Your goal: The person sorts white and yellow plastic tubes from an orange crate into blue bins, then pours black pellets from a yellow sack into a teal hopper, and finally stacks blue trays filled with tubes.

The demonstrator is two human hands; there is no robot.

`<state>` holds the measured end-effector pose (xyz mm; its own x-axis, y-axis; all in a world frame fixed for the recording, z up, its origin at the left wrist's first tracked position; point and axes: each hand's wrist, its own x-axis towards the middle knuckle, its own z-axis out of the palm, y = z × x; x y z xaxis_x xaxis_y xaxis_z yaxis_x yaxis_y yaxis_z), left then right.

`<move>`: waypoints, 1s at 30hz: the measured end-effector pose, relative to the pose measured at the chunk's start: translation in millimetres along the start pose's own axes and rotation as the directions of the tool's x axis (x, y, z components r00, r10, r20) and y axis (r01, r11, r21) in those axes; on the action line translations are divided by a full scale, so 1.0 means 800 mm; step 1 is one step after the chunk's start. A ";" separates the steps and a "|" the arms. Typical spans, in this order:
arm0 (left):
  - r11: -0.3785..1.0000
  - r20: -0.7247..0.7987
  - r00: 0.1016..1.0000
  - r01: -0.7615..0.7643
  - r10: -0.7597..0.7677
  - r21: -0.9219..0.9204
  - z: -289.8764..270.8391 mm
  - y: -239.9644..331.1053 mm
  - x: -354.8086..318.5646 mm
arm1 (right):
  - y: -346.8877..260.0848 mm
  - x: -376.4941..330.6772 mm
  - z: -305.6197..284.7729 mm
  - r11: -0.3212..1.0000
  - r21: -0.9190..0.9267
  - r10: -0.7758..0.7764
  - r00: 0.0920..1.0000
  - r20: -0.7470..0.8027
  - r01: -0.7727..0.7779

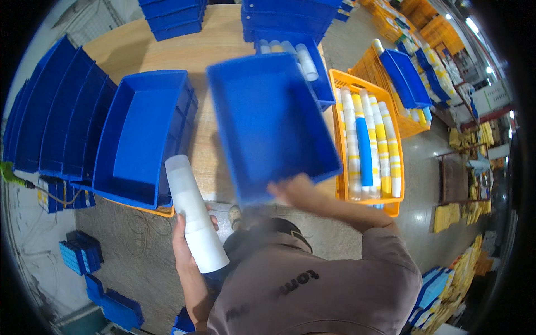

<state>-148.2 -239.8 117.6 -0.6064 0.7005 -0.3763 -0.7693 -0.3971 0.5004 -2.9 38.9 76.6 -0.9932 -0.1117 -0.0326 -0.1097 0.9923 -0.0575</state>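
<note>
My left hand (184, 240) is wrapped around a long white cylinder (197, 215), pale and translucent at its upper end. It slants over the gap in front of the table, and I cannot make out what kind of roll or sleeve it is. With my right hand (298, 191) I grip the near edge of an empty blue plastic bin (265, 123). This bin is smeared by motion and sits askew over the table, overlapping another blue bin (322, 84) that holds several white cylinders (306, 61). Left of it, a second empty blue bin (142, 134) lies tilted, its inside facing me.
Nested blue bins (50, 117) lean at the far left; more stacks (290, 19) stand at the back of the wooden table (223, 39). An orange crate (397, 207) of white, yellow and blue cylinders stands at the right. Behind it are further crates (410, 125).
</note>
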 end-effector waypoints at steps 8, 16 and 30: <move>0.916 0.014 0.999 0.025 -0.033 0.401 -0.011 0.018 0.022 | -0.154 -0.014 0.096 0.916 0.399 -0.078 0.953 0.291 -0.047; 0.737 0.199 0.957 0.021 -0.209 0.676 -0.006 -0.009 0.038 | -0.070 0.115 0.044 -0.674 0.739 0.371 0.855 0.363 -0.022; 0.381 -0.111 0.891 -0.073 0.439 0.922 0.059 -0.038 0.102 | 0.050 0.216 0.081 -0.930 0.145 0.364 0.788 0.497 0.338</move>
<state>-164.8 -142.4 108.2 -0.9008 0.3843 -0.2019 -0.0630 0.3444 0.9367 -176.7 55.7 4.2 -0.8032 0.2467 -0.5423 -0.2283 -0.9682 -0.1024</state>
